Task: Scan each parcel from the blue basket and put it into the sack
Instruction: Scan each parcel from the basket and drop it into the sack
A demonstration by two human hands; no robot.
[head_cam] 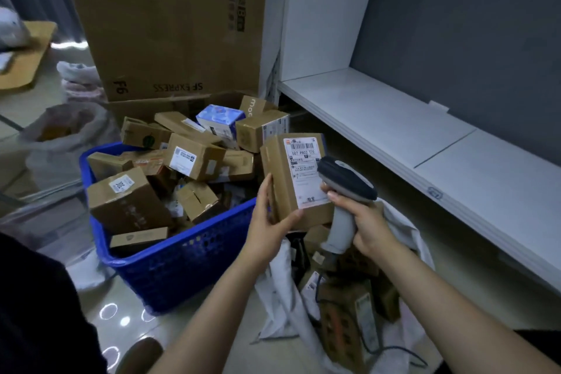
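Mid-frame, left hand (pixel 270 222) clamps the parcel (pixel 291 179) by its lower edge; right hand (pixel 361 222) wraps the scanner (pixel 343 191). Looks light, stiff cardboard, easy one-handed.
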